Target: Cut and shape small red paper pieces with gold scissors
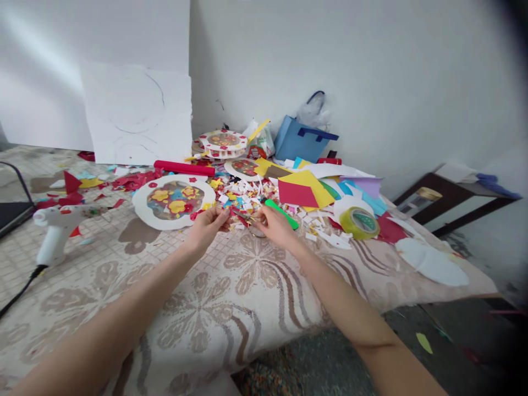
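Above the near edge of the paper scraps, my two hands are close together. My left hand point(212, 222) is closed in a pinch at a small red piece, its shape too small to make out. My right hand point(273, 223) is closed around what looks like a small pair of scissors point(240, 213), the blades pointing toward my left hand. Left of my hands lies a white scalloped frame point(142, 212) with yellow, blue and red paper flowers in its clear centre. A green roll point(282, 214) is just beyond my right hand.
A white glue gun point(58, 234) stands at left, its cord running off the table. Yellow tape point(358, 223), a red sheet point(296, 193) and a white oval sheet point(432, 261) lie to the right. Behind are a red roll point(183, 168), a decorated round piece point(223, 144) and a blue bag point(299, 140).
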{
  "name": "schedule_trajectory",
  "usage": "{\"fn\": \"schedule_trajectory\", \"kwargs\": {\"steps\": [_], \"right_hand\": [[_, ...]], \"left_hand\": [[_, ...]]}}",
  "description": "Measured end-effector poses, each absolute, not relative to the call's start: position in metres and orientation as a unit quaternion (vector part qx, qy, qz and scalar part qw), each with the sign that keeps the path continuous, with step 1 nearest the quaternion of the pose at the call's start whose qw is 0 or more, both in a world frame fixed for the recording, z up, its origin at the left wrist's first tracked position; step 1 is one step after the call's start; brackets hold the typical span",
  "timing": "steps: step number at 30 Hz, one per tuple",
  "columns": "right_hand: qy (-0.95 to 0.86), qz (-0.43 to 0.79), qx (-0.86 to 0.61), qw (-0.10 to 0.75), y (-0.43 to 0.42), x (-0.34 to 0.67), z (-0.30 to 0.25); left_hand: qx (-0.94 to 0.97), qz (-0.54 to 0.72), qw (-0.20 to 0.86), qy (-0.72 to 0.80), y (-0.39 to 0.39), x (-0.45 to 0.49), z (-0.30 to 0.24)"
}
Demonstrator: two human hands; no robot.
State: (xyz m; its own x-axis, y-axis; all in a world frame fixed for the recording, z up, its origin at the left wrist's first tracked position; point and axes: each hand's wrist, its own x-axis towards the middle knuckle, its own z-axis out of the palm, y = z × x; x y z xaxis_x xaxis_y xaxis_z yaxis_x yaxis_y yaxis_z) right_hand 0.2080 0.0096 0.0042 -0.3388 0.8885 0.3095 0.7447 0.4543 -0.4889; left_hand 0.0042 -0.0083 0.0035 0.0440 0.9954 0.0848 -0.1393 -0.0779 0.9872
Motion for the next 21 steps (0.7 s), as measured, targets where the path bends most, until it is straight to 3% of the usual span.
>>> {"fn": "schedule_trajectory", "kwargs": {"steps": [4, 15, 18, 21], "right_hand": [[-0.828, 0.078, -0.528, 0.174, 0.014, 0.212, -0.004], [-0.803, 0.02, -0.584, 0.117, 0.005, 0.202, 0.004], [-0.79, 0.051, -0.594, 0.145, 0.007, 0.206, 0.007], [-0.778, 0.189, -0.554, 0.228, 0.013, 0.209, 0.009]], "left_hand": [[0.536, 0.522, 0.508, 0.426, -0.012, 0.007, 0.005], [0.547, 0.516, 0.513, 0.414, -0.015, 0.01, 0.006], [0.54, 0.518, 0.519, 0.414, -0.015, 0.01, 0.005], [0.542, 0.511, 0.522, 0.416, -0.015, 0.01, 0.005]]}}
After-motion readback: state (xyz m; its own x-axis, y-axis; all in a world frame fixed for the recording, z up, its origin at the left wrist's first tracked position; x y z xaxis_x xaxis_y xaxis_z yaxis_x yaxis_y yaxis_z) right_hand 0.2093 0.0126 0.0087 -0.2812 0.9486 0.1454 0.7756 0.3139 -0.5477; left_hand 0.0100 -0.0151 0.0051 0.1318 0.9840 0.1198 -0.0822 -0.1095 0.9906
